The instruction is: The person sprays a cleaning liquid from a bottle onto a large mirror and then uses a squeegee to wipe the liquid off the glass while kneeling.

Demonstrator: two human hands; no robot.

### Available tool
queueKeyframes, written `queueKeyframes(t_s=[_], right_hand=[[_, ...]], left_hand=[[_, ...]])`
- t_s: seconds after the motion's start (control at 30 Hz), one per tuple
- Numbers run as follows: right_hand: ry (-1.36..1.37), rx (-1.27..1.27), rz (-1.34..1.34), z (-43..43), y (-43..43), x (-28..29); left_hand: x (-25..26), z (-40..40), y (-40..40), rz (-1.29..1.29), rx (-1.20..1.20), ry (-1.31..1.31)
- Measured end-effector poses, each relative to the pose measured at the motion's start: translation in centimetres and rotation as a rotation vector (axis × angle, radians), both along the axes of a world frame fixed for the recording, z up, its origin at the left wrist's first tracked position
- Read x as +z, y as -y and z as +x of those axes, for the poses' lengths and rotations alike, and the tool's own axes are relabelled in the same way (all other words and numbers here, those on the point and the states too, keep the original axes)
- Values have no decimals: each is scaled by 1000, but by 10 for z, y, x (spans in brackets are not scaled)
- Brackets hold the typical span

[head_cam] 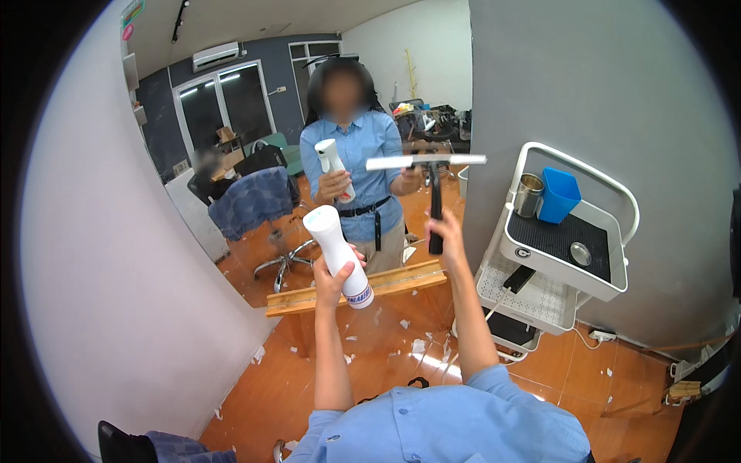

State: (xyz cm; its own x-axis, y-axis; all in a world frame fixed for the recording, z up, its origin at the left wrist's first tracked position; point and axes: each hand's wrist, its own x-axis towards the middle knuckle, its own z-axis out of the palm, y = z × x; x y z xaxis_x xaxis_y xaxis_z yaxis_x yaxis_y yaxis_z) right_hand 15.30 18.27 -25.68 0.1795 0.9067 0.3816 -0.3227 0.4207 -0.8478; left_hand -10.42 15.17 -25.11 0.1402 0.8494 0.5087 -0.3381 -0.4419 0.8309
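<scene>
My left hand (334,276) grips a white spray bottle (340,250) around its middle, with printing near the base. In my right hand (447,234) is the black handle of a squeegee (434,179), held upright with its wide white-and-grey head at the top. Before me stands a large wall mirror (272,144), which reflects a person in a blue shirt holding the same two things. The squeegee head overlaps the mirror's right edge in view; whether it touches the glass I cannot tell. Below the bottle runs a narrow wooden ledge (405,279) at the mirror's foot.
To the right is a white tiered trolley (564,276) carrying a blue bin (558,195), a metal cup (528,195) and a small round clear object (580,253). White scraps (418,346) litter the orange tiled floor (399,370). A draped chair (173,447) sits at lower left.
</scene>
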Motion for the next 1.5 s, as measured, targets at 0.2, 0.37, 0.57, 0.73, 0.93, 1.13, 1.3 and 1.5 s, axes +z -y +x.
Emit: queueKeyframes(t_s=[0.2,0.37,0.57,0.73,0.93,1.13,1.3,1.5], right_hand=[[16,-144,87,21,-50,112],[28,-178,89,9,-70,70],[6,-253,-53,-7,-33,-60],[-52,-278,-100,-30,-11,-59],[63,-167,72,-75,-48,85],[139,-380,118,-100,-87,91],[250,-395,-45,-108,-49,6],[281,-430,-182,-105,-25,-70]], left_hand=[[6,4,4,1,-6,-2],[3,3,2,0,-20,0],[3,3,2,0,-25,-1],[0,-5,5,-12,-17,-2],[7,-25,14,-11,24,-20],[10,-41,15,3,51,-15],[9,-53,17,-2,81,-12],[6,-50,14,-11,35,-24]])
